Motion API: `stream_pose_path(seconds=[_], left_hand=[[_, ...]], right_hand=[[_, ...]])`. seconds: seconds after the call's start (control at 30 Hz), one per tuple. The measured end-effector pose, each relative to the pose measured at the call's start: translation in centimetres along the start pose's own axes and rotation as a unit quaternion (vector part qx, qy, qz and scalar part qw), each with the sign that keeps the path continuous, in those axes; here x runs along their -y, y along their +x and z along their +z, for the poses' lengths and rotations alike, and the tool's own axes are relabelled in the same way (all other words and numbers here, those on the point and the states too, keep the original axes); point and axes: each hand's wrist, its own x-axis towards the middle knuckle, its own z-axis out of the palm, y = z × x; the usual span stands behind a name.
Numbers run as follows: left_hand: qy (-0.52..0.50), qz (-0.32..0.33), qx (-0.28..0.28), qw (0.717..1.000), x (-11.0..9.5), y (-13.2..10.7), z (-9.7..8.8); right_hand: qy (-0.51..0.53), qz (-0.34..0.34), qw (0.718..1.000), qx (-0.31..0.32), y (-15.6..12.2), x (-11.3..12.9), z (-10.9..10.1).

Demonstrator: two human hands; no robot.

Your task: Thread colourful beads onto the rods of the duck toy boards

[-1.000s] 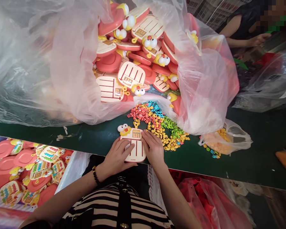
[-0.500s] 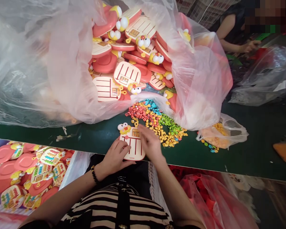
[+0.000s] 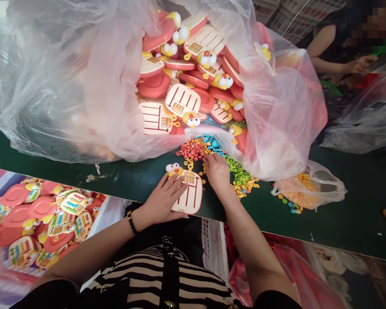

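A cream toy board with red grooves and a yellow bird head lies at the green table's near edge. My left hand lies flat on its left side, fingers stretched out. My right hand has its fingers curled down into the pile of small coloured beads just behind the board; what they pinch is hidden.
A big clear plastic bag full of red and cream boards fills the back of the green table. A small bag of beads lies to the right. Finished boards sit in a bin lower left. Another person's hand works at far right.
My right hand left the board and reached forward into the bead pile. My left hand stayed on the board, which has turned a little.
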Motion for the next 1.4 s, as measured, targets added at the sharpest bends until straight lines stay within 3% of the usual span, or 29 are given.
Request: stream_pose_path(seconds=[0.07,0.2,0.4,0.57,0.7,0.97,1.27,1.4], left_hand=[[-0.003,-0.012,0.006,1.000,0.0,0.0,0.5],[0.003,-0.047,-0.040,0.998,-0.8,-0.4,1.3],[0.000,-0.072,-0.052,0.996,-1.1,-0.4,1.3],[-0.031,-0.064,-0.046,0.996,-0.7,-0.3,1.3],[-0.044,-0.078,-0.031,0.996,-0.6,-0.3,1.3],[-0.023,-0.109,-0.062,0.992,-1.1,-0.3,1.5],[0.020,-0.169,-0.088,0.982,-2.7,-0.7,2.3],[0.012,-0.166,-0.084,0.982,-2.4,-1.0,2.2]], right_hand=[[0.060,0.022,0.997,-0.047,-1.3,-0.1,-0.4],[0.110,0.016,0.987,-0.118,-4.5,1.4,-0.4],[0.075,-0.003,0.990,-0.116,-5.0,3.4,0.8],[0.071,-0.070,0.992,-0.084,-3.7,3.0,0.8],[0.092,-0.112,0.989,-0.035,-4.8,3.0,0.1],[0.076,-0.031,0.991,0.103,-6.6,4.2,-0.4],[0.086,-0.039,0.990,0.105,-7.6,5.1,-1.0],[0.084,-0.033,0.991,0.101,-7.5,5.5,-0.9]])
